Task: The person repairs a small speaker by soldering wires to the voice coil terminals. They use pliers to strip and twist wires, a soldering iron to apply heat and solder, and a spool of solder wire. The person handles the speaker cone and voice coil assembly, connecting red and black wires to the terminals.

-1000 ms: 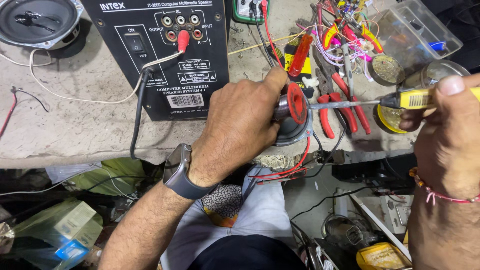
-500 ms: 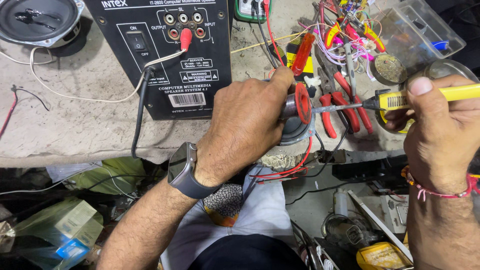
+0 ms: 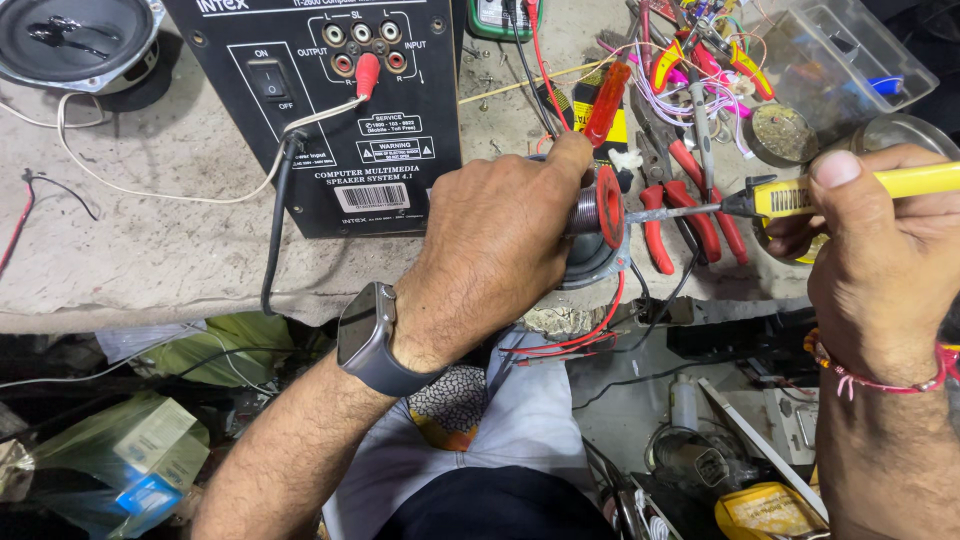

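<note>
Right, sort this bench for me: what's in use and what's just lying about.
In use:
left hand holding the solder spool
right hand holding the yellow soldering iron, tip at the spool
small speaker under the spool

Lying about:
black amplifier panel
red-handled pliers
loose speaker
clear plastic box

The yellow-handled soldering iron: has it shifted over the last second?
Yes. The soldering iron has drifted slightly left toward the red solder spool, judged against the black speaker panel.
</note>
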